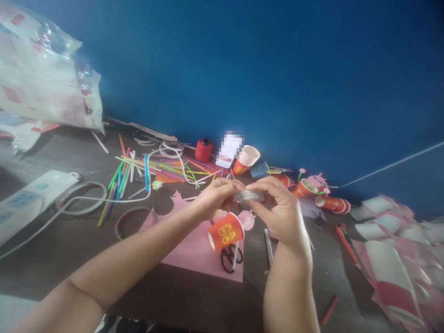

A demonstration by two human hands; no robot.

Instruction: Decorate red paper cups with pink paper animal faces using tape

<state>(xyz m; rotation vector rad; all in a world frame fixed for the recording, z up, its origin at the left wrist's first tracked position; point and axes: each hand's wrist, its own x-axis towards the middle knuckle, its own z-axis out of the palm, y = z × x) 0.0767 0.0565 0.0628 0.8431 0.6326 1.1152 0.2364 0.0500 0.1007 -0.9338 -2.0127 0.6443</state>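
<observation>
A roll of tape (250, 196), pale and slightly blurred, is held edge-on between my two hands above the table. My right hand (279, 206) grips it from the right, thumb below and fingers on top. The closed fingers of my left hand (222, 192) meet its left edge; their tips are partly hidden. Just beneath lies an orange paper cup (226, 231) with yellow lettering, tipped on its side, a pink paper cutout (247, 220) by its rim. Black-handled scissors (231, 259) lie beside the cup on a pink paper sheet (194, 259).
Colourful sticks (163, 169) are scattered at the back left, near a power strip (31, 199) and its white cable. Stacked cups (247, 158) and a lit phone (229, 150) stand by the blue wall. A red utility knife (350, 245) and wrapped cups (390, 273) lie right.
</observation>
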